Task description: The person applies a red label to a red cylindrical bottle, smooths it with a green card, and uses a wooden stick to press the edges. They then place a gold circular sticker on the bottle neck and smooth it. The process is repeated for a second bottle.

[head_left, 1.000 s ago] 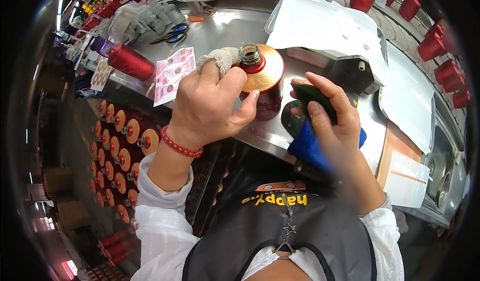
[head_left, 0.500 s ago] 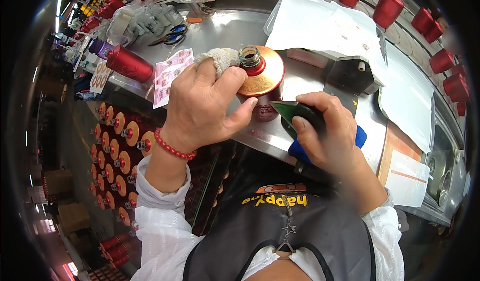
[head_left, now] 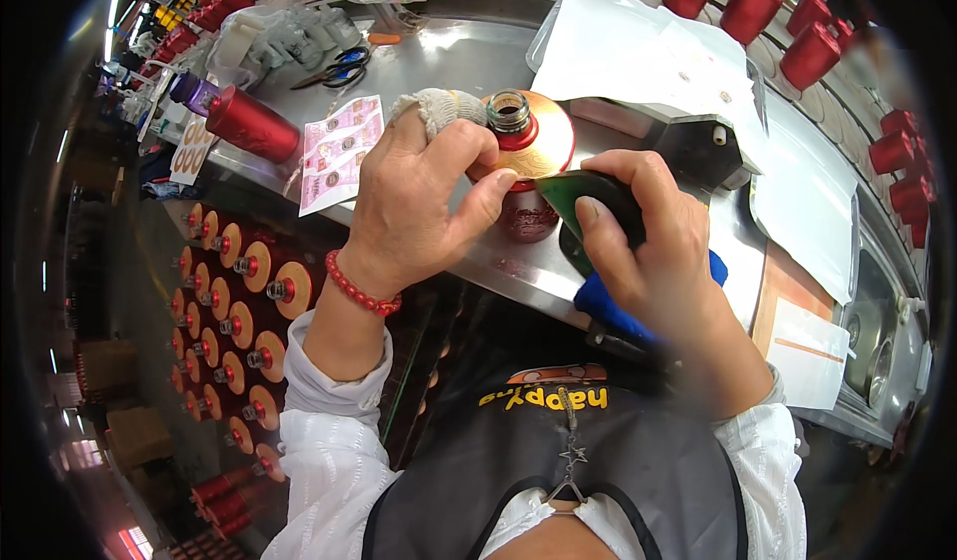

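Bottle [head_left: 546, 149] | just right of left hand [head_left: 414, 193], which grips it | right hand [head_left: 653, 233] clasps flat green tool [head_left: 590, 199]

Metal counter [head_left: 454, 56] bears an upright bottle [head_left: 546, 146], scissors [head_left: 341, 69] and an orange piece [head_left: 383, 38] towards the back, a pink sheet [head_left: 344, 151] and blue cloth [head_left: 608, 303] at the near edge, a black block [head_left: 698, 151] and a paper-covered tray [head_left: 538, 49].

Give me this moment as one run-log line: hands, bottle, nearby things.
left hand: at shoulder of bottle | right hand: holding green tool, tip by bottle | bottle: mouth uncapped, shoulder gold | nearby: scissors, blue cloth
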Available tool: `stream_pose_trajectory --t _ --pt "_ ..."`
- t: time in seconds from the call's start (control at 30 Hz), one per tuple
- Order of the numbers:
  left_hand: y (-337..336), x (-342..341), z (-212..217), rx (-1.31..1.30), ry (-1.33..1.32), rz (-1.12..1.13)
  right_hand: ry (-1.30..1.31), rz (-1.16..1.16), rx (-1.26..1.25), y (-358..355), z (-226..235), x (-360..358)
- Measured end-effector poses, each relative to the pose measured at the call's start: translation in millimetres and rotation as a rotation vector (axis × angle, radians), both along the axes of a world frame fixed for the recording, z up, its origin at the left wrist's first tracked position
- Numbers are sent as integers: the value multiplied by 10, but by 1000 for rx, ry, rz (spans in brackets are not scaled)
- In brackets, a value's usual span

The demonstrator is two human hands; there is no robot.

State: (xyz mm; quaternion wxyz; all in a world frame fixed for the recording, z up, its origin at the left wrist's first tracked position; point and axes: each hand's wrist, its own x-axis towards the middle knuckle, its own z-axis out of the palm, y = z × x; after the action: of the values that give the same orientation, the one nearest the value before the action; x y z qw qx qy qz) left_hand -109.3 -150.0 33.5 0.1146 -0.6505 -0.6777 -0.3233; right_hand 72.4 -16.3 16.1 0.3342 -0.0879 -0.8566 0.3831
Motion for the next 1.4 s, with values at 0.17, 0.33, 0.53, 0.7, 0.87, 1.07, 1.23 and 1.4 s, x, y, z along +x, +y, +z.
stream_pose_trajectory --t 0.17,0.33,0.53,0.7,0.87,1.07,1.23,1.4 --pt "-2 -6 -14 14 -12 -9 0 24 28 -12 50 -77" --pt "-41 -32 -45 9 6 -12 -79 158 -27 26 181 -69" --pt "-69 62 -116 176 -126 25 -122 36 -112 211 128 189" --pt "-158 249 -356 290 31 66 -228 125 621 445 -177 653" --pt "-240 414 -561 283 143 102 -600 453 444 439 -158 1163" --pt "-298 582 -574 170 255 40 -357 57 -113 510 49 904" --pt "-199 336 -826 318 -475 108 50 189 367 448 253 127" --pt "46 259 -855 229 -809 39 114 305 847 285 304 -325"
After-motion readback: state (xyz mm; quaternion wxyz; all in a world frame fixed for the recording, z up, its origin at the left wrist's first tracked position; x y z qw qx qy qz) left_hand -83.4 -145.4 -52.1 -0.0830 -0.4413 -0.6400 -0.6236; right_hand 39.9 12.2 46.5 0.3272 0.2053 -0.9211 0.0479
